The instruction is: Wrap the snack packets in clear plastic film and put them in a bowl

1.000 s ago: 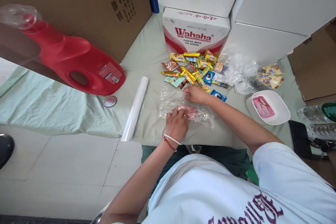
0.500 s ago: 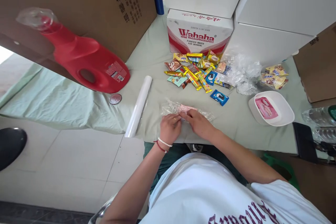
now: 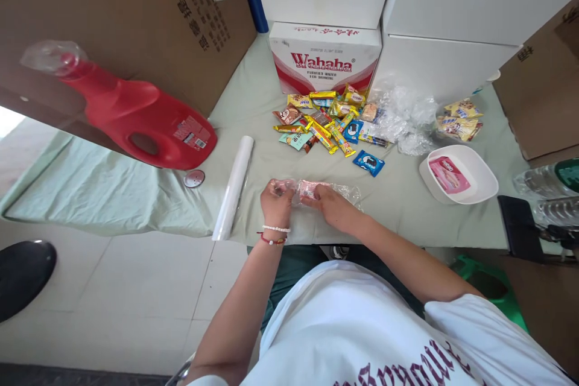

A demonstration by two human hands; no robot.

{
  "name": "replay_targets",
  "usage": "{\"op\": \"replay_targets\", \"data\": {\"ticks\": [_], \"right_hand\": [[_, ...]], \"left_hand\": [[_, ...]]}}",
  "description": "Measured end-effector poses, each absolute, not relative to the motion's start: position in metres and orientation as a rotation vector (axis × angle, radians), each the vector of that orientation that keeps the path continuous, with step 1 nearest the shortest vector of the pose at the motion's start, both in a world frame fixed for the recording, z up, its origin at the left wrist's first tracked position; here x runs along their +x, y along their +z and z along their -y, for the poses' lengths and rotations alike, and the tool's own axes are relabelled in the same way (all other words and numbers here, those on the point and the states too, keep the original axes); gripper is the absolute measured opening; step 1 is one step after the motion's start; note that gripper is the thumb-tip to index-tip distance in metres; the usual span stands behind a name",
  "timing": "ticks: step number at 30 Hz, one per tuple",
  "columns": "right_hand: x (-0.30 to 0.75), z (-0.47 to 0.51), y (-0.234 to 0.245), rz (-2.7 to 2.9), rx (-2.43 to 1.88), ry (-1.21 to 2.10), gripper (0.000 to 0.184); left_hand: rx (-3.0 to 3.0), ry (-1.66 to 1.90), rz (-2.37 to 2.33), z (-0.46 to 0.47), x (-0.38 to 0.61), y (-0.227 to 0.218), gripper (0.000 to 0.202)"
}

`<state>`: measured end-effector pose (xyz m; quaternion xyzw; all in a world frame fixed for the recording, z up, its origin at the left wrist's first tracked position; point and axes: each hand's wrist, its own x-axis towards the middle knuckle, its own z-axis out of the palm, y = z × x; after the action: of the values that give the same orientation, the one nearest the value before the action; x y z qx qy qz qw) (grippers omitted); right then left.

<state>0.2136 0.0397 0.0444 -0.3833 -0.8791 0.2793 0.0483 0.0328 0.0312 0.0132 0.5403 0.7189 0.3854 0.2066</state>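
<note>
A pink snack packet (image 3: pixel 308 189) lies in a sheet of clear cling film (image 3: pixel 346 193) on the pale green cloth (image 3: pixel 113 193). My left hand (image 3: pixel 275 204) is closed on the film's left end, fingers curled round it. My right hand (image 3: pixel 329 206) pinches the wrapped packet from the right side. Both hands sit close together near the cloth's front edge. A white roll of cling film (image 3: pixel 234 187) lies just left of my left hand.
A pile of several coloured snack packets (image 3: pixel 328 123) lies behind my hands, before a Wahaha carton (image 3: pixel 323 60). A white bowl (image 3: pixel 479 176) holds a pink packet at right. Crumpled plastic (image 3: pixel 407 120), a red detergent jug (image 3: pixel 136 120) and cardboard boxes (image 3: pixel 136 24) surround.
My right hand came back from the snack pile to the wrapped packet. My left hand slid left and closed on the film's end, which is now bunched more tightly round the packet.
</note>
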Motion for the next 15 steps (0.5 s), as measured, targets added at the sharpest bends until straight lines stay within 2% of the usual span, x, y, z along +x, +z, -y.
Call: {"op": "replay_targets", "data": {"ticks": [2, 6, 8, 12, 14, 15], "right_hand": [[0.217, -0.037, 0.041, 2.587, -1.135, 0.887, 0.037], [0.245, -0.031, 0.041, 2.425, -0.974, 1.075, 0.03], [0.264, -0.031, 0.04, 2.332, -1.09, 1.132, 0.027], [0.29, -0.034, 0.033, 1.976, -1.785, 0.625, 0.036], [0.293, -0.032, 0.03, 1.985, -1.904, 0.477, 0.041], [0.293, -0.03, 0.03, 2.025, -1.909, 0.48, 0.036]], "left_hand": [[1.562, 1.071, -1.846, -0.023, 0.052, 0.024, 0.009], [1.987, 0.908, -1.651, 0.001, 0.075, 0.028, 0.027], [2.201, 0.832, -1.591, 0.011, 0.078, 0.02, 0.035], [2.394, 0.71, -1.621, 0.025, 0.081, 0.0, 0.053], [2.416, 0.68, -1.641, 0.028, 0.082, -0.005, 0.061], [2.419, 0.674, -1.646, 0.028, 0.083, -0.006, 0.064]]}}
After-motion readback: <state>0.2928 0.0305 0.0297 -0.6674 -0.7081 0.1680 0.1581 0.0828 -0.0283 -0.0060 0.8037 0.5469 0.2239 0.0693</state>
